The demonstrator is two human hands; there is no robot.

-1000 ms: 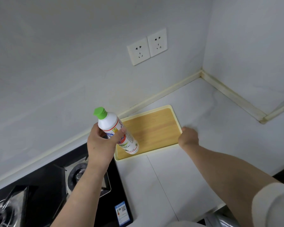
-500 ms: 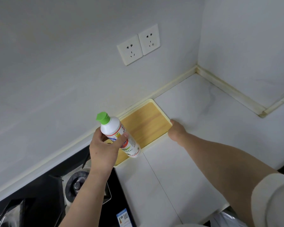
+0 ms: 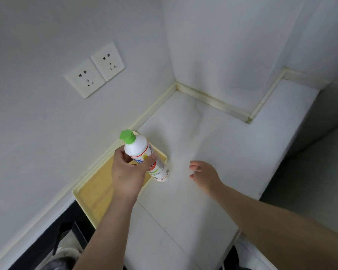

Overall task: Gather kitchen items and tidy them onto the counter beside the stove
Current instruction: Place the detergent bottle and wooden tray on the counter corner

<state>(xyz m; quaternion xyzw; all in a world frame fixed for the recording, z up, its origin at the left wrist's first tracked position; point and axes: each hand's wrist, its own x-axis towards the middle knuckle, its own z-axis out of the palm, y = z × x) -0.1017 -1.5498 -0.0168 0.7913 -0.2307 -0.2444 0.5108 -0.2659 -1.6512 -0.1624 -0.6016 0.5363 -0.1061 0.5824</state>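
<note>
My left hand (image 3: 128, 172) grips the bottle (image 3: 142, 152), tilted above the right end of the tray (image 3: 94, 193) on the counter (image 3: 213, 143) beside the stove (image 3: 53, 236), my right hand (image 3: 204, 175) hovers spread and empty, so I judge the tray placed and the bottle not yet set down.

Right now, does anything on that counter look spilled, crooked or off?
Nothing spilled or damaged. Only the bottle is tilted, in the grip of the left hand at the end of the tray; not yet standing.
</note>
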